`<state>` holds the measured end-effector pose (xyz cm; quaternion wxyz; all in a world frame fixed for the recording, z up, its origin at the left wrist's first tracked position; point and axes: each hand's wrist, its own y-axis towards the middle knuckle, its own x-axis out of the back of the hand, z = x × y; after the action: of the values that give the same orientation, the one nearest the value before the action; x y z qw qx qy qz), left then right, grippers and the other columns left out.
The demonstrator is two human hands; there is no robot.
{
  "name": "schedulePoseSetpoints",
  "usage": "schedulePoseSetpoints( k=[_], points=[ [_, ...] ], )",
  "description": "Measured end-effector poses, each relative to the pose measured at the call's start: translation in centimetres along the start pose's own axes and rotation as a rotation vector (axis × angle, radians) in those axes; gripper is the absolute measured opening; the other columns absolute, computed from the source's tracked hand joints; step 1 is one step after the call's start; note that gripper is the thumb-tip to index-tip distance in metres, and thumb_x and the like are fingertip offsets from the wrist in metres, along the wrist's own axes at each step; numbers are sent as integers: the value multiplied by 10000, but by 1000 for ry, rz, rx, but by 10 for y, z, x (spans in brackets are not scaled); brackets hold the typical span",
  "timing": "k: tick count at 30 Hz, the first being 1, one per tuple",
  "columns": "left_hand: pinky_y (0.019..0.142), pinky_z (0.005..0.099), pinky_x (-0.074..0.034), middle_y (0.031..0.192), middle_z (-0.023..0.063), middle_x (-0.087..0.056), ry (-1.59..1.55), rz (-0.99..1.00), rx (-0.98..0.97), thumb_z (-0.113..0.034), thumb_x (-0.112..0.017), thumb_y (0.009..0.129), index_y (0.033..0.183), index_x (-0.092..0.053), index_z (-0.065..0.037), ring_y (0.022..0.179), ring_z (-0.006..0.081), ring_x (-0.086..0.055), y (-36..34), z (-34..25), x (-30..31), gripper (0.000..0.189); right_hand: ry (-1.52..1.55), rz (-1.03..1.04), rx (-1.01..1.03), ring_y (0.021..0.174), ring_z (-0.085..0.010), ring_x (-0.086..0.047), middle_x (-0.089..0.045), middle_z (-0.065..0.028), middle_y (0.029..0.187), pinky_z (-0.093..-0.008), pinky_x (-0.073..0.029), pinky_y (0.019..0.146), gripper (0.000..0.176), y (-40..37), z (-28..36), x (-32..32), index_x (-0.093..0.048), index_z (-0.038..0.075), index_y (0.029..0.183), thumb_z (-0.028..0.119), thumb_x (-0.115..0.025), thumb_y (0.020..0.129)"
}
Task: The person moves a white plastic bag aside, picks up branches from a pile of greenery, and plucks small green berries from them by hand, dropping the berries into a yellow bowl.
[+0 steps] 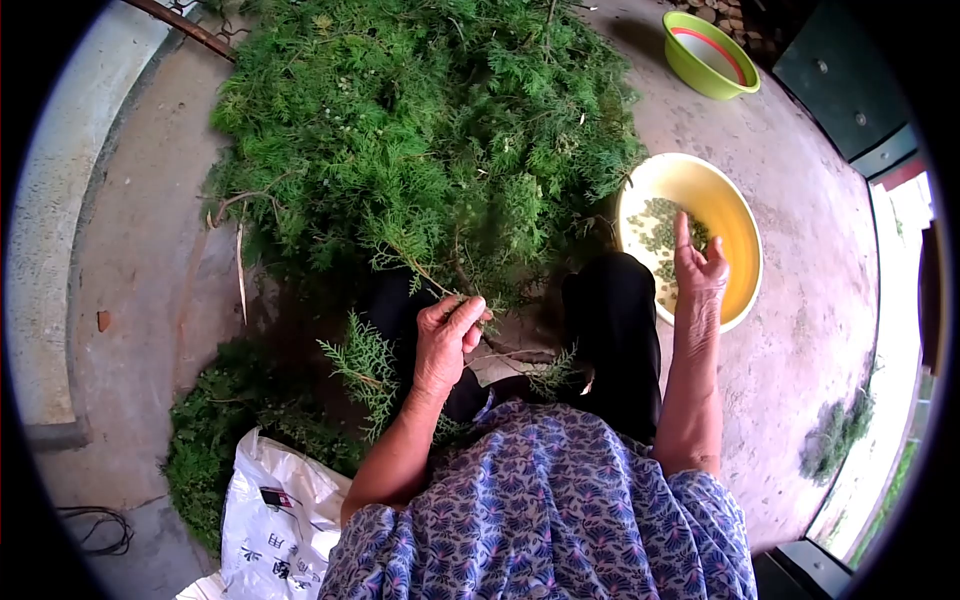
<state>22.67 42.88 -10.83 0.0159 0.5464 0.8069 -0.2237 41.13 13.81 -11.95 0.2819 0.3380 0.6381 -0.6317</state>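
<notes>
My left hand (448, 338) is closed around an evergreen sprig (365, 370), its scaly green fronds hanging out on both sides over my lap. Over the near side of a yellow basin (742, 240) is my right hand (702, 268), with the index finger stretched forward and the thumb apart from it. Nothing shows between those fingers. Small pale green cones or berries (655, 225) lie on the basin's floor, partly hidden by my right hand. In front of my knees spreads a big heap of evergreen branches (430, 130).
A lime-green basin (712, 60) stands at the back right. Beside my left leg lie more cut branches (215, 430) and a white printed plastic sack (270, 520). A small green clump (838, 438) sits near the doorway on the right. A dark cable (100, 530) is coiled at lower left.
</notes>
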Motion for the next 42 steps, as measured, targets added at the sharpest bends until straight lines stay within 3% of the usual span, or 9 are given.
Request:
schedulePoseSetpoints(
  k=[6, 13, 18, 23, 30, 35, 37, 40, 42],
  points=[
    [391, 167, -309, 618, 19, -572, -143, -97, 20, -246, -656, 807, 699, -599, -39, 460, 34, -439, 0, 0, -1, 241, -1089, 347, -19, 832, -244, -603, -574, -200, 951, -318, -535, 743, 265, -68, -94, -2, -440, -113, 1127, 51, -394, 924],
    [395, 200, -310, 564, -6, -471, -215, -124, 6, -141, -579, 824, 777, -577, -26, 420, 54, -371, 0, -4, -4, 124, -1134, 209, -440, 669, -338, -634, -563, -174, 852, -423, -565, 564, 245, -34, -159, 86, -465, -62, 1010, 78, -335, 856],
    [388, 159, -293, 642, -24, -514, -108, -129, -28, -48, -595, 794, 771, -611, -50, 474, 12, -406, -1, -5, -9, 28, -1460, 205, -514, 722, -256, -630, -586, -128, 942, -362, -557, 583, 278, -51, -177, 111, -489, 10, 1134, 29, -413, 867],
    [348, 199, -337, 863, 50, -555, 161, -319, -34, 5, -508, 819, 1036, -517, 2, 462, 56, -448, 10, 10, -21, 218, -1673, 343, -566, 734, -170, -591, -597, -110, 949, -301, -526, 641, 369, -50, -174, 116, -498, 5, 1192, -37, -486, 826],
    [373, 198, -324, 660, -2, -572, 155, -236, -1, -32, -533, 812, 819, -591, -26, 466, 58, -471, 42, 51, -9, 59, -1673, 440, -510, 684, -144, -572, -611, -102, 848, -268, -484, 634, 312, -51, -172, 123, -560, -48, 1065, -83, -433, 783],
    [377, 197, -316, 664, -8, -584, 47, -249, 20, -78, -559, 836, 877, -623, -39, 479, 45, -471, 40, 51, -9, 85, -1570, 373, -537, 636, -133, -576, -626, -96, 815, -273, -483, 548, 253, -60, -168, 116, -588, -46, 1008, -66, -451, 796],
    [376, 195, -312, 701, -10, -591, 132, -211, 60, -101, -550, 858, 942, -623, -45, 486, 45, -471, 39, 50, -7, 124, -1786, 346, -44, 612, -133, -582, -634, -80, 858, -275, -485, 508, 218, -58, -165, 112, -592, -22, 1021, -14, -489, 829],
    [380, 188, -310, 745, -18, -594, 102, -210, 103, -116, -540, 870, 971, -614, -58, 490, 44, -464, 31, 42, -12, 138, -1788, 592, 186, 595, -129, -583, -635, -60, 881, -257, -489, 522, 223, -51, -161, 95, -583, 6, 1065, 56, -520, 857],
    [388, 181, -314, 754, -21, -590, 81, -179, 93, -122, -542, 870, 976, -610, -63, 491, 43, -459, 28, 42, -10, 139, -1714, 599, 10, 595, -114, -590, -633, -64, 905, -237, -484, 532, 252, -52, -158, 86, -568, 4, 1098, 81, -546, 859]
  ],
)
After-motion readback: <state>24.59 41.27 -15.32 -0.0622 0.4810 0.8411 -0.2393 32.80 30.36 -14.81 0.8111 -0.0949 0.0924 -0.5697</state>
